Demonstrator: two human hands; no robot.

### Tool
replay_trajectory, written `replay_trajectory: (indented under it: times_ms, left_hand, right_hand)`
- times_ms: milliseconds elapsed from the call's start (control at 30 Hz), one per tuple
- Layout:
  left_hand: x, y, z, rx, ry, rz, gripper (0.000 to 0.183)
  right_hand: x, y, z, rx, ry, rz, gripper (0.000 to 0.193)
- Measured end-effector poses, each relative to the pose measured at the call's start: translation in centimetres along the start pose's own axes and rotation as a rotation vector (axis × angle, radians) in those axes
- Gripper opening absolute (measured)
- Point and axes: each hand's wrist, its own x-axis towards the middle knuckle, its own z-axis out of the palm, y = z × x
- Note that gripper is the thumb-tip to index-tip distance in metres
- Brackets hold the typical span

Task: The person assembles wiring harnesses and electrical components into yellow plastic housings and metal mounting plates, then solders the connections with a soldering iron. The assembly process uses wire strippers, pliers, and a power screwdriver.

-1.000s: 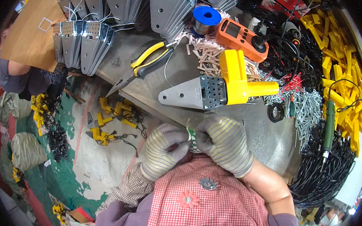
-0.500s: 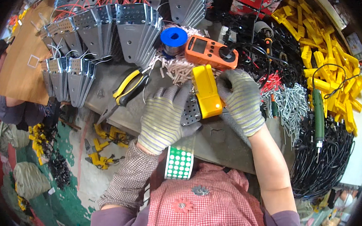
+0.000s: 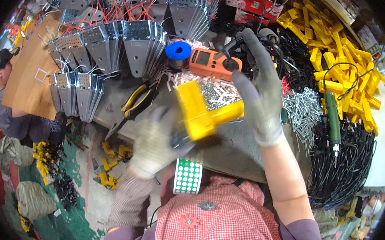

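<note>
I look down at a crowded grey worktop point(image 3: 239, 154). Both my hands wear knitted grey work gloves. My left hand point(image 3: 155, 144) is blurred, but its grip is closed around the lower end of a yellow T-shaped plastic part point(image 3: 202, 111), holding it up just above the worktop. My right hand point(image 3: 259, 93) is open, its fingers spread and straight, with the palm beside the part's side arm; I cannot tell whether it touches the part.

A roll of green dot stickers point(image 3: 188, 176) hangs at the worktop's near edge, against my red checked shirt. Behind the yellow part sit an orange handheld meter point(image 3: 212, 63) and a blue spool point(image 3: 178, 52), near each other. Yellow-handled pliers point(image 3: 133, 104) lie to the left. Stacks of perforated grey metal brackets point(image 3: 139, 45) fill the far left. On the right are a heap of yellow plastic pieces point(image 3: 339, 59), black cables point(image 3: 346, 162) and a pile of metal screws point(image 3: 302, 112).
</note>
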Motion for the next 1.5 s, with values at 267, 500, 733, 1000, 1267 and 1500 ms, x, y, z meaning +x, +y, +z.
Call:
replay_trajectory:
  times_ms: [267,500,733,1000,1267,1500]
  left_hand:
    - [-5.3,-7.1,-6.1,-0.319,-0.013,-0.152,0.069]
    - [-25.7,-21.6,-6.2,-0.237,-0.017,-0.770,0.024]
    - [-27.8,-29.0,2.0,0.455,-0.098,-0.591,0.015]
    - [-39.3,-30.5,19.2,0.463,-0.981,-0.785,0.041]
    - [-23.3,-21.4,6.9,0.177,0.070,-0.818,0.023]
    - [-3.2,-15.6,-6.7,0.282,0.466,-0.733,0.050]
  right_hand:
    - [-7.9,-10.6,4.9,0.762,-0.694,-0.201,0.061]
    - [-9.8,-2.1,-7.2,-0.792,-0.599,-0.137,0.029]
    - [-10.7,5.3,-14.1,-1.195,-0.675,-0.326,0.041]
    - [-10.6,6.1,-14.9,-1.152,-0.548,-0.336,0.037]
    - [-14.1,0.3,-14.4,-0.936,-0.351,-0.035,0.028]
    - [-19.3,-1.7,-14.2,-0.975,-0.344,0.148,0.033]
